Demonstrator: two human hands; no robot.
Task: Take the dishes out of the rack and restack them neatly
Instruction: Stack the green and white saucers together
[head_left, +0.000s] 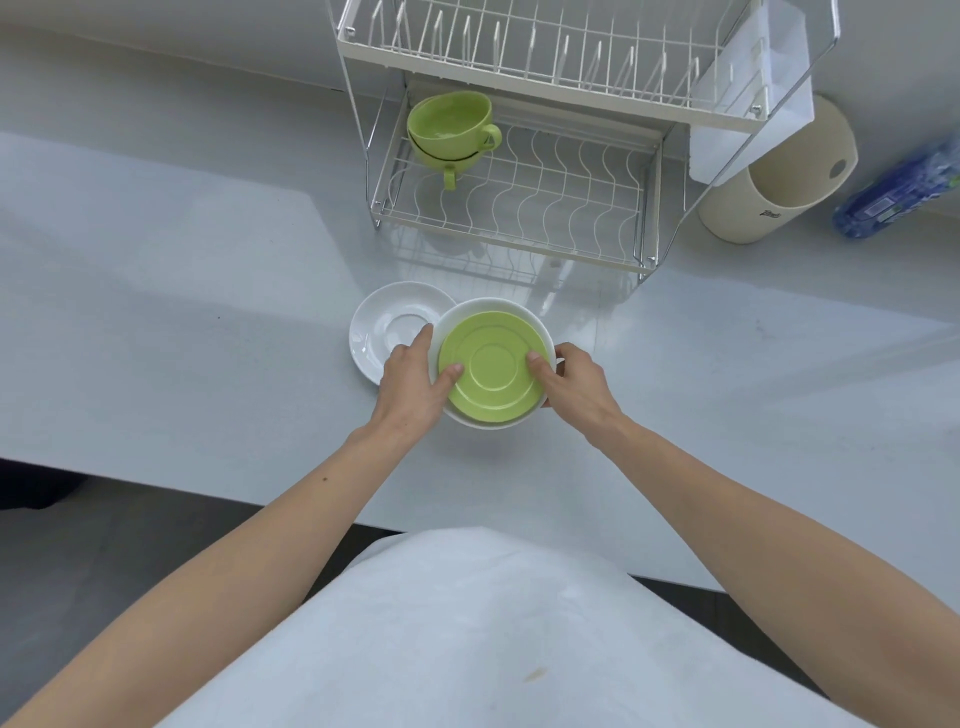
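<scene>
Dishes are partly out: one green saucer (491, 366) lies on one white dish (470, 418), both pinched rim-and-top by the left hand (410, 387) and right hand (576, 382), thumbs on the saucer, just beside one white saucer (387, 332) on the counter (208, 312). Two nested green cups (452, 124) wait on the lower tier of the rack (571, 208); roughly halfway, I judge

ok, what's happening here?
A person grips a white dish with a green saucer on it, left hand and right hand on either side, thumbs on the saucer. It partly overlaps a white saucer on the counter. Two stacked green cups sit in the lower tier of the rack.
</scene>
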